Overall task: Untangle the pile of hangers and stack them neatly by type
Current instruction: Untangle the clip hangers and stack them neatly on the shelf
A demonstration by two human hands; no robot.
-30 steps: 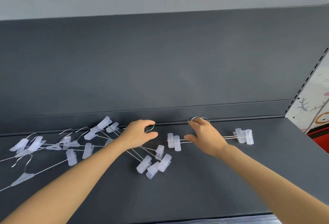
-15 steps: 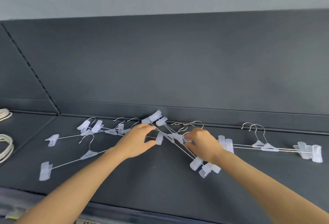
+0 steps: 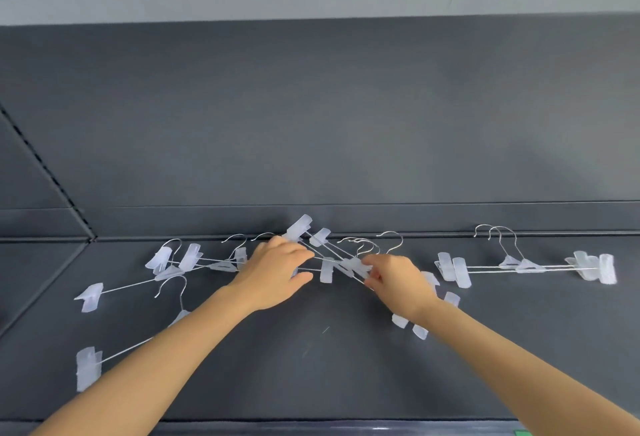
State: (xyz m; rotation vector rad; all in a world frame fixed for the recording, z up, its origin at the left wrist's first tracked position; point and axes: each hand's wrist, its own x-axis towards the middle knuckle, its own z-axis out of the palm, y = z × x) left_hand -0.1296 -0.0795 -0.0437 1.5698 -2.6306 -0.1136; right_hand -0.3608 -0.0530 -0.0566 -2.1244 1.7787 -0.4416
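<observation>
A tangle of clear plastic clip hangers (image 3: 329, 255) with metal hooks lies across the middle of the dark shelf (image 3: 329, 366). My left hand (image 3: 277, 271) rests on the tangle's left part, fingers curled over the wires. My right hand (image 3: 398, 279) pinches the plastic centre pieces of the crossed hangers. Two hangers (image 3: 519, 266) lie stacked and aligned at the right. More loose hangers (image 3: 194, 262) spread at the left, and one lone hanger (image 3: 138, 335) runs under my left forearm.
The shelf's upright back panel (image 3: 311, 124) rises right behind the hangers. A seam (image 3: 45, 165) at the left marks the neighbouring shelf section. The shelf's front edge (image 3: 329, 425) runs along the bottom.
My view swung left, so the stacked pair now sits far right. My right hand left that pair and came onto the tangle's centre; my left hand stayed on the tangle.
</observation>
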